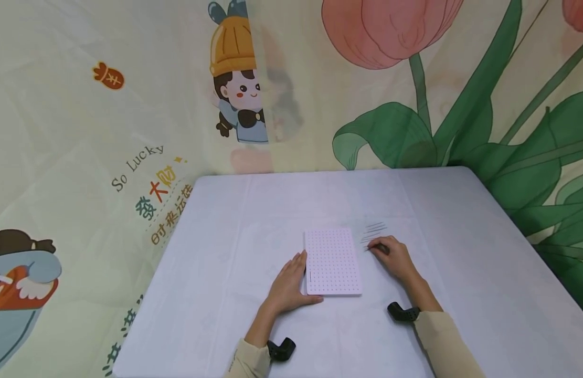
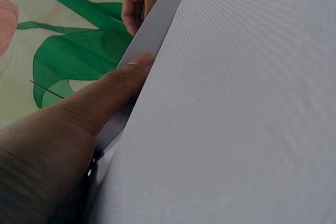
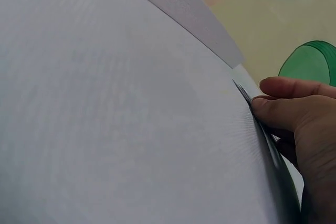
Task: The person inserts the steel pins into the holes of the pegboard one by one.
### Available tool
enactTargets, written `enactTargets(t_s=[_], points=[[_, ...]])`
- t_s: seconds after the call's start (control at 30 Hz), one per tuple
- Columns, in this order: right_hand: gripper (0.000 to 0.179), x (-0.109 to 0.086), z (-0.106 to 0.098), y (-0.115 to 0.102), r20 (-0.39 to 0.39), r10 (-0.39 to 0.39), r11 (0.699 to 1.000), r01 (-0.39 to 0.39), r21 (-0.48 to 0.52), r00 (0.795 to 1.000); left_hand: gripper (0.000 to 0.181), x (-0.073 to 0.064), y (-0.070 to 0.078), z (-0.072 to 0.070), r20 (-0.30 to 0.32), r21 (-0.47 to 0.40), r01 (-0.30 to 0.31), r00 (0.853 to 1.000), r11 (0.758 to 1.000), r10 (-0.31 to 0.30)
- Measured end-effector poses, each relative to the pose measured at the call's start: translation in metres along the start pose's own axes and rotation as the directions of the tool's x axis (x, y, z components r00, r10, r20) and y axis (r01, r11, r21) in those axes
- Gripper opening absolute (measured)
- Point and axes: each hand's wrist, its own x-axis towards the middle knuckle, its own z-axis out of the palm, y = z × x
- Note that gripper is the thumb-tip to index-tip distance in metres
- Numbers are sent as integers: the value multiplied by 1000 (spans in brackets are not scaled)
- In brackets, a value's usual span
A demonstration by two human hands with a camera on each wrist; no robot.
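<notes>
A white board (image 1: 332,262) with rows of small holes lies flat on the table. My left hand (image 1: 288,283) rests against it, fingers along its left side and thumb at its near edge. In the left wrist view the thumb (image 2: 118,85) touches the side of the board. A thin dark stick (image 1: 310,273) shows near the board's left edge. To the right of the board, several thin dark sticks (image 1: 373,229) lie roughly parallel. My right hand (image 1: 392,255) is at their near end, thumb and fingertips pinching a thin dark stick (image 3: 241,90).
The white-covered table (image 1: 225,231) extends around the board on all sides. Behind it hangs a printed cloth (image 1: 296,63) with tulips and a cartoon figure. Black wrist devices (image 1: 403,313) sit on both wrists, beside beige sleeves (image 1: 444,341).
</notes>
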Motion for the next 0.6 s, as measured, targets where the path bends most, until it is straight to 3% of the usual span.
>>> enactTargets(t_s=[0.33, 0.6], points=[[16, -3, 1, 3, -9, 33, 999, -32, 26, 999, 120, -1, 0, 1, 9, 2, 17, 1000, 1000, -17], [16, -1, -4, 6, 6, -5, 998, 5, 58, 1000, 120, -1, 1, 0, 10, -5, 15, 1000, 1000, -15]])
